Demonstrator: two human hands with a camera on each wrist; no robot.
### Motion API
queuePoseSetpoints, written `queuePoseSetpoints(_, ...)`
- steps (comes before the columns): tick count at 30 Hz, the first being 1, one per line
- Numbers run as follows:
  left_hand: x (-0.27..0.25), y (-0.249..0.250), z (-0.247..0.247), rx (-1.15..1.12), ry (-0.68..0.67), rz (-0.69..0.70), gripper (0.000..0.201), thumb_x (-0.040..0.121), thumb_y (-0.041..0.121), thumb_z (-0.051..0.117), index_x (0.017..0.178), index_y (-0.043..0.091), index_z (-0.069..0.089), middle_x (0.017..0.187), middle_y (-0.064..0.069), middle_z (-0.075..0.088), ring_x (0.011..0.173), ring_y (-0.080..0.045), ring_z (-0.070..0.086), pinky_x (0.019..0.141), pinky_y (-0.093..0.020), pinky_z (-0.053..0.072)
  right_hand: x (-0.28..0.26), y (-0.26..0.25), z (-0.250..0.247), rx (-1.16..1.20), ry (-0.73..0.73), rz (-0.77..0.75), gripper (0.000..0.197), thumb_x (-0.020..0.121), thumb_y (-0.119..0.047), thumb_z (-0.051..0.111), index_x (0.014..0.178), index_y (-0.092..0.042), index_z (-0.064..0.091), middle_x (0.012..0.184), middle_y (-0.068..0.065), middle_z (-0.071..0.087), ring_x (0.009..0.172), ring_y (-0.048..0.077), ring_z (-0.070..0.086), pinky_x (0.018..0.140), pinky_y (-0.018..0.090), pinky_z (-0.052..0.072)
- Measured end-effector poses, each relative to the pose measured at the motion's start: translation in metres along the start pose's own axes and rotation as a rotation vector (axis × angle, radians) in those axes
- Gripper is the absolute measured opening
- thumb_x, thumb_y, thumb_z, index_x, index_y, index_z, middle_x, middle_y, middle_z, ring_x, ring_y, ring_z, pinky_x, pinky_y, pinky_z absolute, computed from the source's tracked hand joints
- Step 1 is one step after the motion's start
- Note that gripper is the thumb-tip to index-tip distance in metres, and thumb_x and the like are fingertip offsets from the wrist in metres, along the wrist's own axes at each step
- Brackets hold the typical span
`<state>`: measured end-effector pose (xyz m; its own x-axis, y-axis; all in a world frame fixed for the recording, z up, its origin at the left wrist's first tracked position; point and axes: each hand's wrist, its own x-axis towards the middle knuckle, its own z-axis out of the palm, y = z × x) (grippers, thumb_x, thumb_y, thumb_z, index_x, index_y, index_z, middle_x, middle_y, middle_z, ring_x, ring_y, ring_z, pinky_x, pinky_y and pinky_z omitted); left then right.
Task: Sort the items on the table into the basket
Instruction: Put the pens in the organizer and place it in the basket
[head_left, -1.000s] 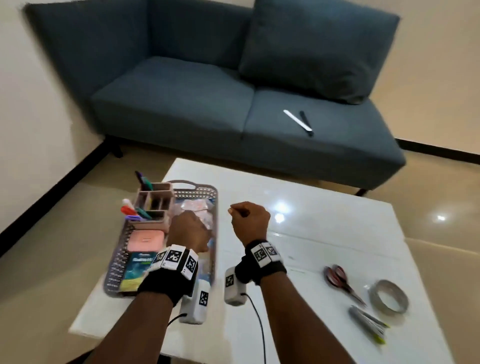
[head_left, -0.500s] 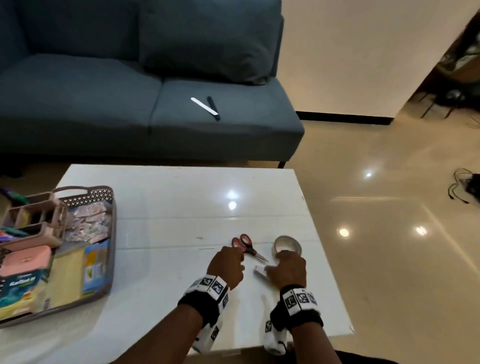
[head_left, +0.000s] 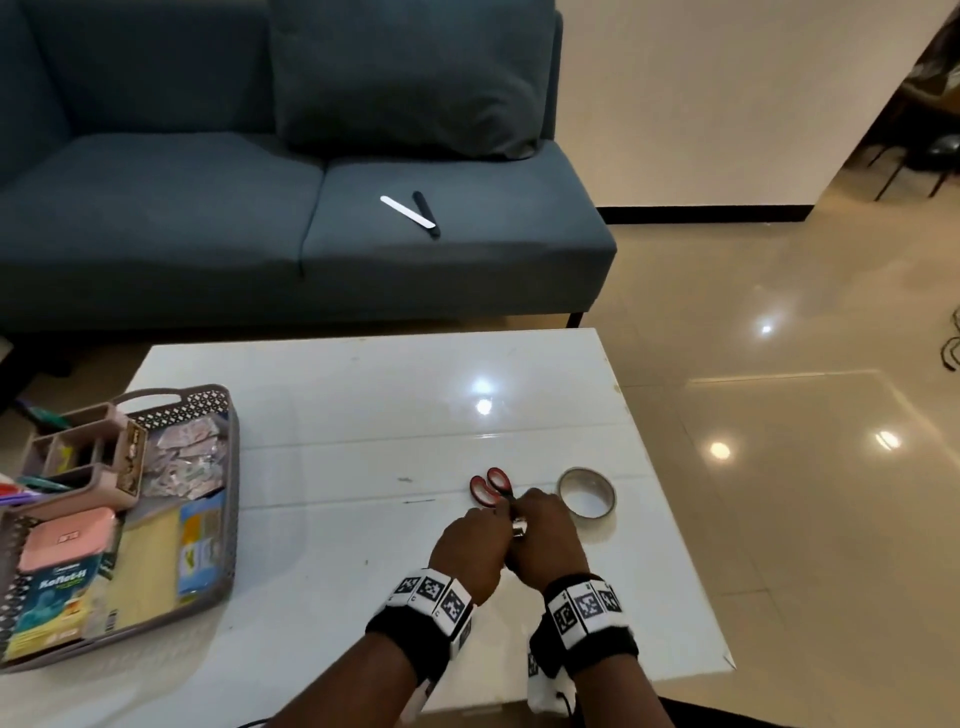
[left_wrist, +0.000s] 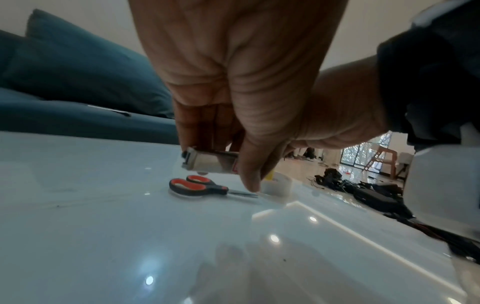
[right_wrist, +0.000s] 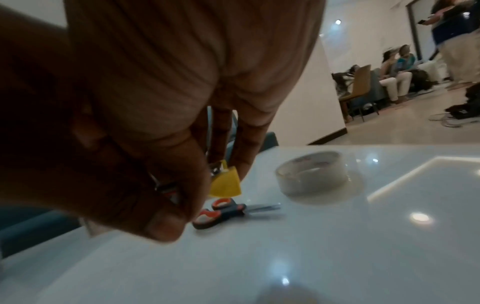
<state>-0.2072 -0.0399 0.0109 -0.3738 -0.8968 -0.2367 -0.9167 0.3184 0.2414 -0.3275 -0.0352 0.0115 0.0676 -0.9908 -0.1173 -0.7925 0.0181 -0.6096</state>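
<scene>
A small whitish tube with a yellow cap is held just above the white table by both hands. My left hand pinches its flat crimped end. My right hand pinches the yellow cap end. Red-handled scissors lie flat on the table just beyond the hands, also in the left wrist view and the right wrist view. A clear tape roll sits to their right. The grey basket stands at the table's left.
The basket holds a pink organiser, packets and boxes. The table's right edge is close to the tape. A blue sofa behind carries a white and a black stick. Cables lie on the floor.
My hands left the basket and crossed to the table's right side. They closed together on the tube beside the scissors and lifted it a little off the surface.
</scene>
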Motion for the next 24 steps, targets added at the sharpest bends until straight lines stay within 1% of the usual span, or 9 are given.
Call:
queuePoseSetpoints(4, -0.014, -0.03, -0.021, -0.004, 0.072, -0.136, 0.04, 0.088, 0.006, 0.051, 0.127, 0.009, 0.046, 0.115, -0.009, 0.063, 0.106, -0.027, 0.061, 0.085, -0.036, 0.049, 0.019, -0.023, 0.007, 0.182, 0.005, -0.115, 0.047, 0.061, -0.004, 0.066, 0.106, -0.017, 0.067, 0.101, -0.003, 0.065, 0.091, 0.016, 0.061, 0.077, 0.035, 0.055)
queuePoseSetpoints(7, -0.034, -0.07, -0.038, -0.113, 0.163, -0.337, 0.032, 0.088, 0.011, 0.053, 0.12, 0.011, 0.048, 0.119, -0.007, 0.059, 0.111, -0.025, 0.058, 0.087, -0.031, 0.045, 0.046, -0.012, 0.023, 0.216, 0.099, -0.118, 0.037, 0.066, -0.005, 0.063, 0.101, -0.016, 0.069, 0.098, -0.003, 0.067, 0.083, 0.017, 0.067, 0.074, 0.036, 0.058)
queuePoseSetpoints(10, -0.064, -0.123, -0.06, -0.298, 0.362, -0.59, 0.026, 0.084, 0.016, 0.059, 0.109, 0.008, 0.053, 0.112, -0.009, 0.063, 0.106, -0.028, 0.06, 0.081, -0.032, 0.044, 0.067, 0.004, 0.04, -0.194, 0.071, -0.123, 0.018, 0.071, -0.019, 0.058, 0.082, -0.014, 0.071, 0.086, 0.011, 0.067, 0.079, 0.037, 0.064, 0.071, 0.04, 0.055)
queuePoseSetpoints(13, -0.1, -0.191, -0.084, -0.373, 0.576, -0.79, 0.023, 0.076, 0.025, 0.069, 0.091, 0.008, 0.065, 0.094, -0.012, 0.071, 0.096, -0.033, 0.065, 0.076, -0.036, 0.048, 0.073, 0.015, 0.059, -0.507, -0.088, -0.05, 0.021, 0.06, -0.024, 0.065, 0.079, -0.018, 0.069, 0.075, 0.009, 0.06, 0.074, 0.036, 0.052, 0.061, 0.042, 0.049)
queuePoseSetpoints(15, -0.126, -0.241, -0.099, -0.383, 0.519, -0.903, 0.032, 0.069, 0.041, 0.073, 0.083, 0.013, 0.073, 0.082, -0.006, 0.074, 0.086, -0.028, 0.069, 0.071, -0.031, 0.051, 0.071, 0.013, 0.061, -0.537, -0.13, 0.049, 0.024, 0.064, -0.022, 0.074, 0.088, -0.023, 0.069, 0.078, 0.007, 0.058, 0.077, 0.033, 0.045, 0.063, 0.04, 0.045)
queuePoseSetpoints(18, -0.154, -0.307, -0.11, -0.459, 0.382, -1.027, 0.046, 0.055, 0.056, 0.083, 0.068, 0.012, 0.075, 0.066, -0.002, 0.072, 0.068, -0.019, 0.07, 0.066, -0.029, 0.057, 0.07, 0.008, 0.056, -0.444, -0.104, 0.16, 0.032, 0.09, -0.04, 0.04, 0.121, -0.034, 0.048, 0.11, 0.007, 0.052, 0.098, 0.036, 0.046, 0.085, 0.039, 0.046)
queuePoseSetpoints(20, -0.164, -0.332, -0.108, -0.486, 0.36, -1.07, 0.051, 0.048, 0.051, 0.089, 0.07, 0.009, 0.073, 0.07, -0.003, 0.073, 0.069, -0.018, 0.071, 0.068, -0.03, 0.059, 0.072, 0.002, 0.049, -0.439, -0.078, 0.209, 0.034, 0.089, -0.05, 0.047, 0.108, -0.023, 0.046, 0.113, 0.011, 0.057, 0.106, 0.036, 0.054, 0.093, 0.04, 0.044)
queuePoseSetpoints(23, -0.158, -0.347, -0.095, -0.415, 0.318, -0.993, 0.061, 0.053, 0.036, 0.094, 0.102, 0.01, 0.07, 0.103, -0.005, 0.072, 0.098, -0.022, 0.067, 0.084, -0.029, 0.053, 0.071, -0.016, 0.041, -0.512, -0.095, 0.111, 0.034, 0.084, -0.054, 0.06, 0.08, -0.023, 0.047, 0.111, 0.019, 0.057, 0.112, 0.038, 0.056, 0.1, 0.04, 0.039)
queuePoseSetpoints(24, -0.154, -0.351, -0.089, -0.364, 0.274, -0.979, 0.066, 0.055, 0.036, 0.093, 0.109, 0.009, 0.067, 0.109, -0.006, 0.07, 0.104, -0.023, 0.065, 0.088, -0.03, 0.052, 0.075, -0.022, 0.041, -0.537, -0.105, 0.187, 0.036, 0.084, -0.054, 0.061, 0.078, -0.023, 0.045, 0.11, 0.02, 0.056, 0.113, 0.038, 0.055, 0.1, 0.041, 0.038)
